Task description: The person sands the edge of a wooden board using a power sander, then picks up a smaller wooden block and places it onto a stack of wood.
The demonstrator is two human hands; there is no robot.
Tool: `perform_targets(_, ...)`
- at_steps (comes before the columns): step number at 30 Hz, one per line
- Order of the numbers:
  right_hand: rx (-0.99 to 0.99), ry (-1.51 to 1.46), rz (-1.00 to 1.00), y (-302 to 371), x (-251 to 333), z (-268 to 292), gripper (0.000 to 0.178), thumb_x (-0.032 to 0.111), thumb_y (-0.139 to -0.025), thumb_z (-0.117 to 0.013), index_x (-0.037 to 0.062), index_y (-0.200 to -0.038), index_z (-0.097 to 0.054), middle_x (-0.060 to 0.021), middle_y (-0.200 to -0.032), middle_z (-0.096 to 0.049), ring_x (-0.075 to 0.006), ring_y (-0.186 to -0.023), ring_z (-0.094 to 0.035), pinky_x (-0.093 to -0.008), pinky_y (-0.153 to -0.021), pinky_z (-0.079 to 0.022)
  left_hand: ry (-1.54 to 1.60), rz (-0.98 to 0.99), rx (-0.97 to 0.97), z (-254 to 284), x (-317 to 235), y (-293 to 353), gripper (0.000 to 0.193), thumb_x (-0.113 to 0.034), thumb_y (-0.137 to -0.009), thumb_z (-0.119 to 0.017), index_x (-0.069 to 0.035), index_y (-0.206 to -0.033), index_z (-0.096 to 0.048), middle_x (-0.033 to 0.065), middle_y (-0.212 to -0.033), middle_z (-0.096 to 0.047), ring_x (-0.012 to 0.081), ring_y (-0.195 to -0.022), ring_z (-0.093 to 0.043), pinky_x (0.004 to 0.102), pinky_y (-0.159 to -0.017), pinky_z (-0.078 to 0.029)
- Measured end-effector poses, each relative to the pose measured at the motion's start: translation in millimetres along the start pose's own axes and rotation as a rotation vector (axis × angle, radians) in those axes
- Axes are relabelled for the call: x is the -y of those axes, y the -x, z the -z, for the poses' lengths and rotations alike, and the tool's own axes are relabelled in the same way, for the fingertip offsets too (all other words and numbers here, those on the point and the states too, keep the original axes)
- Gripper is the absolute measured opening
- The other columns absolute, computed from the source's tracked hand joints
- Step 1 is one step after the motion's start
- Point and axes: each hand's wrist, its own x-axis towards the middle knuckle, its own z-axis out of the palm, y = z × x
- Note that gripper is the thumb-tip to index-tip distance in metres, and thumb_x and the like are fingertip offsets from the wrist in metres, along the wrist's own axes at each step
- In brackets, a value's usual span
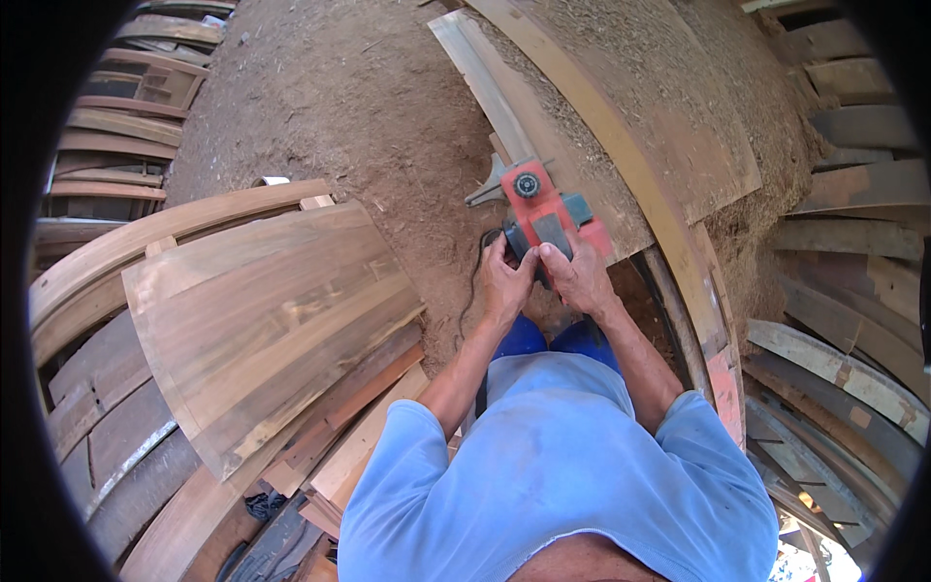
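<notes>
A red electric planer (543, 206) with a round black knob and a grey metal side fence (490, 184) is in front of me, over the near part of a long wooden board (514, 112). My left hand (509, 283) is closed on the planer's dark rear left side. Against its rear, my right hand (580, 278) is closed too, thumb lying close to the left thumb. Both palms and part of the handle are hidden. A dark power cord (471, 291) hangs from the planer beside my left hand. Whether the planer's sole touches the board cannot be seen.
Right of the planer runs a long, yellowish wooden beam (621, 145). A wide panel of joined boards (281, 315) lies to my left on stacked timber. More planks are piled along the left (126, 116) and right (863, 242). Shavings cover the dirt ground (339, 97).
</notes>
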Motion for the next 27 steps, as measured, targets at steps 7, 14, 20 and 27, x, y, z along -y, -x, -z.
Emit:
perform_targets(7, 0.002, 0.016, -0.002, -21.5, 15.9, 1.5, 0.069, 0.061, -0.092, -0.057, -0.0077, -0.102, -0.06, -0.0309, -0.088, -0.064, -0.0444, -0.087, -0.066, -0.0474, -0.077, -0.05, -0.132, 0.035, -0.022, 5.9, -26.7, -19.1, 0.048, -0.02, -0.087, -0.077, 0.001, -0.127, -0.061, 0.0172, -0.111, -0.06, 0.0267, -0.1, -0.067, 0.0352, -0.084, -0.056)
perform_targets(14, -0.02, -0.012, 0.054, -50.0, 40.3, -3.5, 0.065, 0.055, -0.094, -0.057, -0.0075, -0.108, -0.062, -0.0278, -0.091, -0.066, -0.0405, -0.09, -0.067, -0.0451, -0.079, -0.051, -0.184, -0.005, -0.092, 13.4, -24.9, -50.8, 0.048, -0.024, -0.085, -0.078, 0.001, -0.124, -0.064, 0.0204, -0.11, -0.062, 0.0315, -0.1, -0.065, 0.0395, -0.086, -0.053)
perform_targets(20, -0.018, -0.038, 0.062, -77.4, 59.0, -4.8, 0.061, 0.053, -0.095, -0.059, -0.0056, -0.111, -0.064, -0.0256, -0.094, -0.068, -0.0371, -0.093, -0.069, -0.0427, -0.081, -0.052, -0.152, -0.026, -0.106, 18.9, -28.5, -82.4, 0.046, -0.031, -0.089, -0.072, 0.0, -0.122, -0.065, 0.0204, -0.106, -0.063, 0.033, -0.1, -0.064, 0.0409, -0.089, -0.05)
perform_targets(27, -0.015, -0.037, 0.037, -107.6, 74.2, -7.5, 0.061, 0.053, -0.095, -0.059, -0.0053, -0.111, -0.065, -0.0252, -0.093, -0.069, -0.0352, -0.092, -0.07, -0.0423, -0.08, -0.052, -0.081, -0.021, -0.122, 28.2, -39.1, -114.3, 0.044, -0.035, -0.096, -0.065, 0.0, -0.122, -0.066, 0.0199, -0.103, -0.063, 0.0318, -0.099, -0.063, 0.0399, -0.089, -0.049)
